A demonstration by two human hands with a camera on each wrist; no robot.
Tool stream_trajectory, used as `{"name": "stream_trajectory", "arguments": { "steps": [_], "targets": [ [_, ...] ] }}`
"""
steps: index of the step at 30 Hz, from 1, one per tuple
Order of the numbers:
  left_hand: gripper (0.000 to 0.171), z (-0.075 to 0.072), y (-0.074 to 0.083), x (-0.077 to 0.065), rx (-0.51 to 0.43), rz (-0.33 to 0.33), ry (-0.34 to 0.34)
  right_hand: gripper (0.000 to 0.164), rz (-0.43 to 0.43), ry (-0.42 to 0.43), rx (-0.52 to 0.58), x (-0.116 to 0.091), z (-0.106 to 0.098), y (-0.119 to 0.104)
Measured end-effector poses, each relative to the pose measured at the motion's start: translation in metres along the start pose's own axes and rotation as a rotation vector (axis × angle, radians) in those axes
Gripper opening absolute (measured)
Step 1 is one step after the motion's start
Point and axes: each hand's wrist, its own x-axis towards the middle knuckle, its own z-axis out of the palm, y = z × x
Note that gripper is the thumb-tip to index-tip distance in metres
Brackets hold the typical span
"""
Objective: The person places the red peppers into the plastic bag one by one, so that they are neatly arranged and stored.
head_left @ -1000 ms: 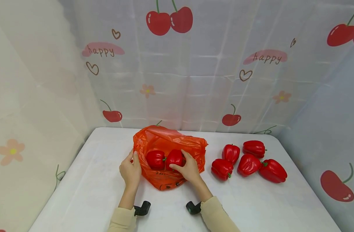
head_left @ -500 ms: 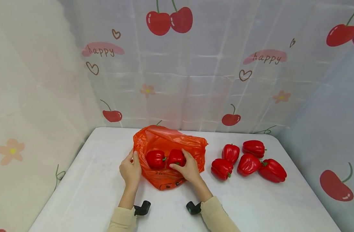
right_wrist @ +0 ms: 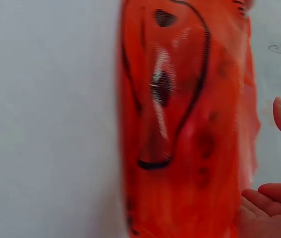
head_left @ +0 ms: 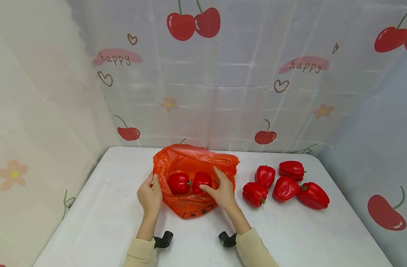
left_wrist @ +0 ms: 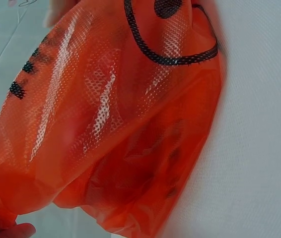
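Observation:
An orange plastic bag (head_left: 198,155) lies with its mouth open in the middle of the table. Two red bell peppers show inside it, one on the left (head_left: 178,183) and one on the right (head_left: 201,181). My left hand (head_left: 150,195) pinches the bag's left rim between thumb and fingers; in the left wrist view its fingertip (left_wrist: 22,230) shows at the bag's edge. With thumb and fingers spread, my right hand (head_left: 225,191) hovers at the bag's right side, beside the right pepper. The right wrist view shows the bag's printed outside (right_wrist: 190,119), blurred.
To the right of the bag, several more red bell peppers lie in a loose group, among them a near-left one (head_left: 255,194) and a far-right one (head_left: 313,195). A white cloth covers the table (head_left: 100,222). Behind it hangs a cherry-printed curtain (head_left: 203,92).
My right hand has let go of the right pepper and drawn back slightly to the right, its fingers spreading. That pepper now rests beside the other one. The left hand keeps its hold.

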Motion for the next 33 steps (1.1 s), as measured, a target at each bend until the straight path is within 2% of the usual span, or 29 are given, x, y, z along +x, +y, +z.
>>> {"name": "stream_trajectory", "arguments": {
  "steps": [9,16,20,24,33],
  "targets": [
    [0.033,-0.001,0.001,0.001,0.01,0.004,0.002,0.083,-0.087,0.099,0.08,-0.01,-0.049,-0.016],
    [0.032,-0.001,0.002,0.001,0.012,-0.002,-0.003,0.08,-0.126,0.226,0.012,-0.017,-0.094,-0.012],
    [0.032,-0.001,0.001,0.001,0.012,0.005,0.001,0.081,-0.082,0.285,-0.048,-0.022,-0.116,-0.002],
    [0.032,-0.001,0.001,0.001,0.015,0.017,0.006,0.082,-0.002,0.315,-0.081,-0.026,-0.131,0.013],
    [0.032,0.0,0.0,0.0,0.018,0.027,0.008,0.086,0.151,0.265,-0.143,-0.038,-0.137,0.045]
  ]
}}
